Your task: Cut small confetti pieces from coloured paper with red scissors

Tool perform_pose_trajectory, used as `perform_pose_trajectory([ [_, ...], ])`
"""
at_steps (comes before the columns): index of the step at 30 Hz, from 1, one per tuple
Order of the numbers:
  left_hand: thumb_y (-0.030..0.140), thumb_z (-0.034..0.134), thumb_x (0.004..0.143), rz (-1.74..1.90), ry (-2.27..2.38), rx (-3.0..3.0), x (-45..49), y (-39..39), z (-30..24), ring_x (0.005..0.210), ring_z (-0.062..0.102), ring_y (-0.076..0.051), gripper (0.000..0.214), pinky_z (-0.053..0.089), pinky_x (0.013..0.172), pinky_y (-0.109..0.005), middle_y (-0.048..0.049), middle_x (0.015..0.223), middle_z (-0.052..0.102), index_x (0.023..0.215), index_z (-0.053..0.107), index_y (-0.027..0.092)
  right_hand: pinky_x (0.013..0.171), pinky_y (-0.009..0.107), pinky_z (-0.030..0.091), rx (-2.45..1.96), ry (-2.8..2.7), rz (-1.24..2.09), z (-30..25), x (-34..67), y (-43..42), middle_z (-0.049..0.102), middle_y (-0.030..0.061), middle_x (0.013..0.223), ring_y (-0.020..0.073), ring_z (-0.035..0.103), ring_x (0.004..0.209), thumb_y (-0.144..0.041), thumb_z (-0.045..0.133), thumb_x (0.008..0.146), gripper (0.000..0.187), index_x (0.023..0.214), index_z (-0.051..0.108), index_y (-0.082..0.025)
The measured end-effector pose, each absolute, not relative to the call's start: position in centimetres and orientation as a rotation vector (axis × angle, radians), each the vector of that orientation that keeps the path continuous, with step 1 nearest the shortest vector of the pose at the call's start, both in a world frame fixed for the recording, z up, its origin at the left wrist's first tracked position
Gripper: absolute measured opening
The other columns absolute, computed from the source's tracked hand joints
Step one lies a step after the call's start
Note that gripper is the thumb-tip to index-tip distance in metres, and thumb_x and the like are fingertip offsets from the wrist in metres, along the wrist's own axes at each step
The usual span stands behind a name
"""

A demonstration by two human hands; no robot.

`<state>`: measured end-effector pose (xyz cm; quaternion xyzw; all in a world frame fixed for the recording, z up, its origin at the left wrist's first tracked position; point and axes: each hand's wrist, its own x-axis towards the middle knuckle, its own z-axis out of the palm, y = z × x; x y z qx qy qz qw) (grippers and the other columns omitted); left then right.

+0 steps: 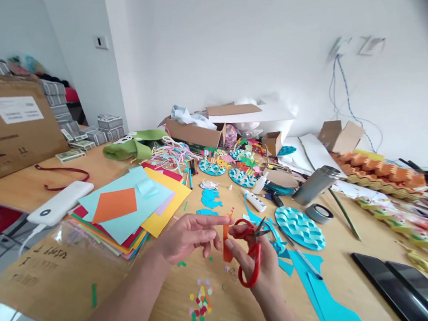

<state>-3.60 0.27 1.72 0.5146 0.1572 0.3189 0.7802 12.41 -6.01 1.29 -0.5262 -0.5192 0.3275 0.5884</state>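
Observation:
My left hand (188,236) pinches a narrow strip of orange paper (226,242) between thumb and fingertips, holding it upright above the wooden table (219,310). My right hand (258,264) grips red-handled scissors (250,254), their blades open and pointing right, just beside the strip's upper edge. Below the hands lies a scatter of small coloured paper dots (201,301).
A stack of coloured paper sheets (128,208) lies to the left, a white power bank (60,203) beyond it. Blue wave-patterned discs (300,227), blue paper offcuts (319,291), a glue bottle (255,200), a tape roll (319,213), a metal flask (315,185) and dark tablets (400,284) sit to the right.

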Motion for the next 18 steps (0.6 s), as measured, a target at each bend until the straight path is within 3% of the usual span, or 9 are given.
perform_pose_trajectory([
  [4,0.024,0.063,0.071,0.65,0.309,1.092,-2.82,-0.17,1.52,0.069,0.056,-0.016,0.049,0.039,0.049,-0.021,-0.0067,0.074,0.06,0.119,0.053,0.018,0.064,0.028,0.042,-1.203,-1.217,0.879,1.06,12.26,-6.12,0.054,-0.0009,0.072,0.0155,0.052,0.067,-0.031,0.064,0.073,0.019,0.077,0.05,-0.019],
  [12,0.024,0.061,0.074,0.694,0.331,1.05,-2.83,-0.17,1.49,0.071,0.056,-0.015,0.043,0.04,0.052,-0.021,-0.0076,0.074,0.06,0.116,0.056,0.017,0.061,0.024,0.043,-1.262,-1.108,0.848,1.01,12.88,-5.97,0.056,0.0002,0.07,0.0155,0.055,0.066,-0.035,0.063,0.074,0.021,0.075,0.051,-0.018],
  [18,0.025,0.061,0.073,0.796,0.369,0.993,-2.56,0.11,1.18,0.07,0.056,-0.013,0.043,0.039,0.05,-0.021,-0.0098,0.102,0.056,0.115,0.054,0.02,0.051,0.021,0.038,-1.293,-1.162,0.844,1.72,12.98,-6.2,0.056,-0.0001,0.061,0.0128,0.05,0.058,-0.035,0.062,0.073,0.022,0.067,0.05,-0.018],
])
